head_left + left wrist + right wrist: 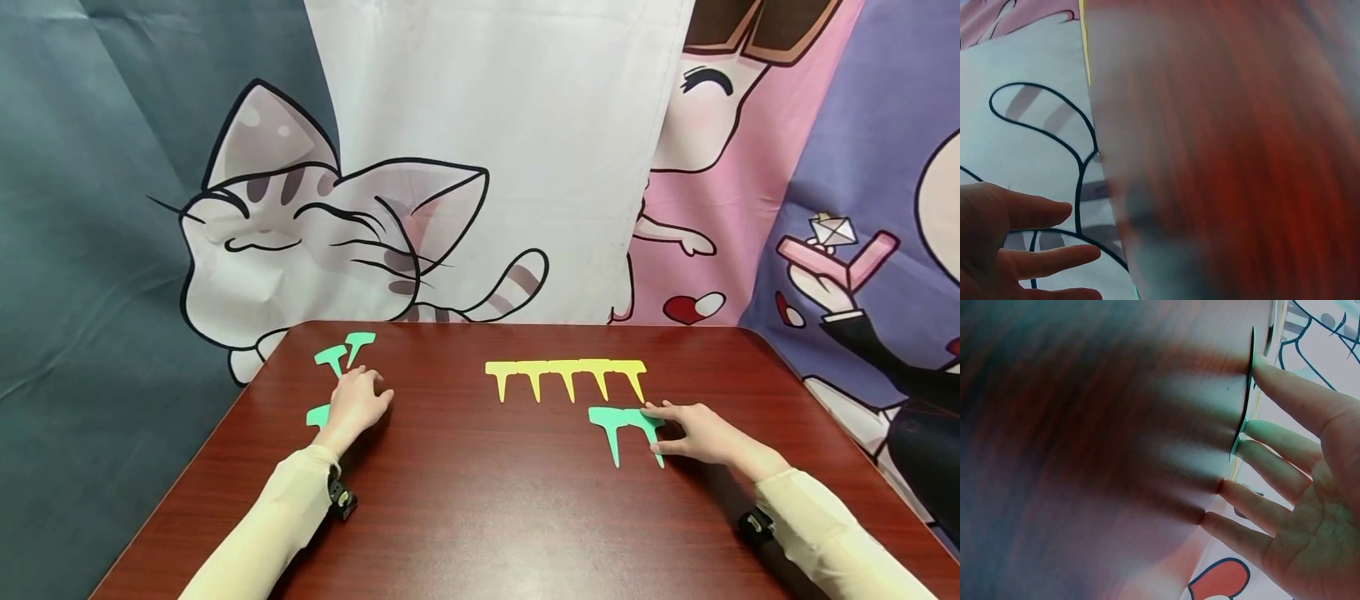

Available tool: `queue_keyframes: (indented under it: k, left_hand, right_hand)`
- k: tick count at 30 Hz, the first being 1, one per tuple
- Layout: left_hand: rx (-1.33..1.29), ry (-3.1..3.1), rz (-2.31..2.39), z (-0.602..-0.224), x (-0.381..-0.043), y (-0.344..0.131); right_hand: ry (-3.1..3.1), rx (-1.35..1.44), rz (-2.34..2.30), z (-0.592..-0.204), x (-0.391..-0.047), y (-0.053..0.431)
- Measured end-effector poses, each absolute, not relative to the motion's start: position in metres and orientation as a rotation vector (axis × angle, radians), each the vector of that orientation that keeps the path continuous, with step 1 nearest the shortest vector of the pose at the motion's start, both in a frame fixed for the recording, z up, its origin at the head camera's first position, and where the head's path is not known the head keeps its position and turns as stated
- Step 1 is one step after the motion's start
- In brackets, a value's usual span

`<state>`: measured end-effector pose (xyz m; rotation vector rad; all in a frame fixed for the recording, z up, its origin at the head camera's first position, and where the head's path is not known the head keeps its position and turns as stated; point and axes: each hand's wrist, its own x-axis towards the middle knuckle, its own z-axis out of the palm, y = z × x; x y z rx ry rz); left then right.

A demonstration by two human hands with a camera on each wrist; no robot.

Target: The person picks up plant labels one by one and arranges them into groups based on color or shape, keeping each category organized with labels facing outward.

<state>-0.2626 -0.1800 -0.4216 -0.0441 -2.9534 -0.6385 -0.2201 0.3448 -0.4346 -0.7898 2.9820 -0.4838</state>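
Note:
My right hand (701,432) touches a green T-shaped plant label (639,418) with thumb and fingertips. The right wrist view shows this label edge-on, with the fingers (1272,469) nearly straight against it. A second green label (608,417) lies at its left, the two heads meeting side by side. Over the table's left part, my left hand (358,403) is near three more green labels: one (331,357) just beyond the fingers, one (361,339) farther back, and one (317,415) partly hidden by the hand. In the left wrist view its fingers (1054,259) are extended, holding nothing visible.
Several yellow T-shaped labels (566,367) form a row behind the green pair, heads joined and stems toward me. The brown wooden table (480,508) ends at a cloth backdrop (510,125) printed with cartoon figures. Each wrist carries a small black camera.

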Motion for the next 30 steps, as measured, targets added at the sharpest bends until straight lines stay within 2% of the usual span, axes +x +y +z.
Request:
queue_keyframes:
  k: [30]
  left_hand:
    - [0.129,-3.106,-0.484,-0.417,-0.237,-0.257]
  right_hand:
    - [2.990,-0.801,-0.470,-0.434,-0.220,0.345]
